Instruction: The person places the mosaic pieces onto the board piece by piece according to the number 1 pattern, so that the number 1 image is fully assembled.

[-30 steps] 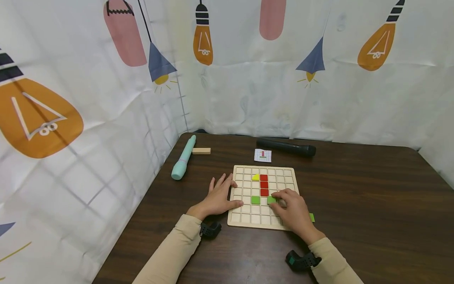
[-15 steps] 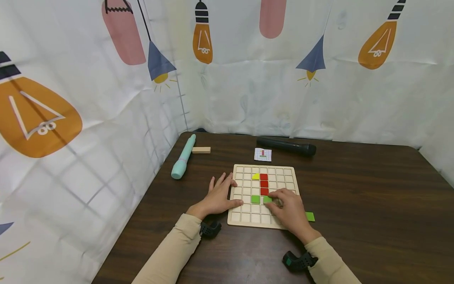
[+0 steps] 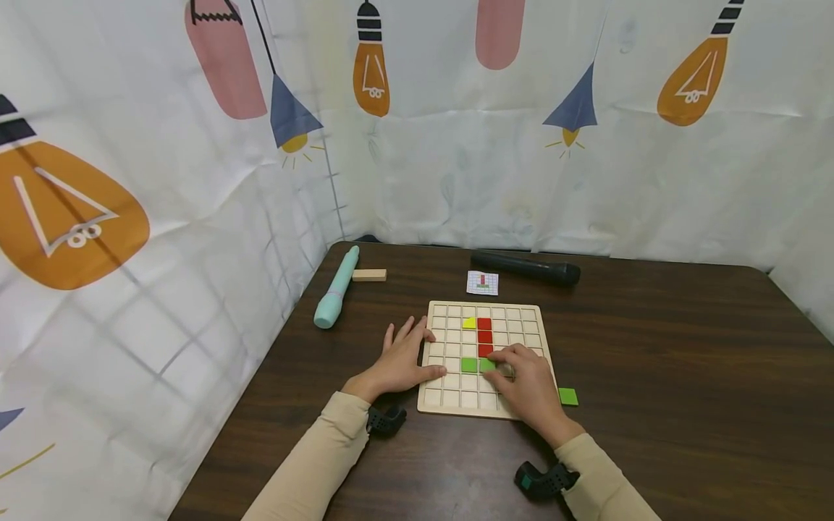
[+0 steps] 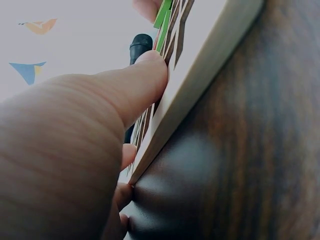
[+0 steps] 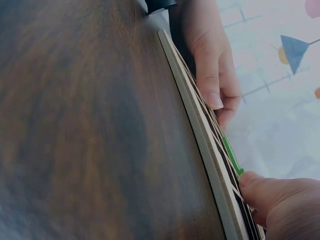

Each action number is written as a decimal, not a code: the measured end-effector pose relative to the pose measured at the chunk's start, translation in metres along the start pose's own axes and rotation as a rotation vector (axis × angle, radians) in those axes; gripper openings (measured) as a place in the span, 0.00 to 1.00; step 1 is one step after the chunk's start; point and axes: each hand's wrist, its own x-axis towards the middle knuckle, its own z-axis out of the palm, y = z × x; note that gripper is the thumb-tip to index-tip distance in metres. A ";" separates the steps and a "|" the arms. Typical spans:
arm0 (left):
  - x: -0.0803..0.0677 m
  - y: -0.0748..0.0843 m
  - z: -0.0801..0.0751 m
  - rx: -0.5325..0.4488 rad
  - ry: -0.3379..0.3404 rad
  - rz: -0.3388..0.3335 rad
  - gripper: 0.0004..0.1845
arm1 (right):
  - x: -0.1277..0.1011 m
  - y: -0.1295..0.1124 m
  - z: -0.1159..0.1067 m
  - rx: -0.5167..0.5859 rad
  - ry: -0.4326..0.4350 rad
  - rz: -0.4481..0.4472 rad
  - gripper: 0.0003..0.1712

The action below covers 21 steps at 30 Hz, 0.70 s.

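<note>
A pale wooden grid board lies on the table. My left hand rests on its left edge, fingers spread, thumb on the squares. With thumb and fingertips my right hand pinches a green square tile over the board, just right of another green tile lying in a square. In the left wrist view the pinched tile looks tilted. Several red tiles form a column above, with a yellow piece beside the top one. Right of the board lies one more green tile.
Behind the board are a small printed pattern card and a black microphone-shaped object. At the back left lie a mint-green microphone-shaped object and a small wooden block. A patterned curtain hangs behind the table.
My right hand has moved left with the green tile, bringing it close beside the other green tile. The loose tile at the right shows more fully. My left hand has stayed put.
</note>
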 end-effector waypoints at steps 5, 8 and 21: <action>0.000 -0.001 0.000 0.015 0.000 -0.003 0.27 | 0.000 -0.002 0.001 0.000 -0.003 0.002 0.15; 0.000 -0.002 0.000 0.024 -0.002 -0.004 0.27 | 0.000 -0.003 0.000 0.008 -0.010 0.004 0.15; 0.001 -0.003 0.001 0.022 -0.002 0.002 0.27 | 0.000 -0.002 0.000 0.002 -0.014 0.010 0.14</action>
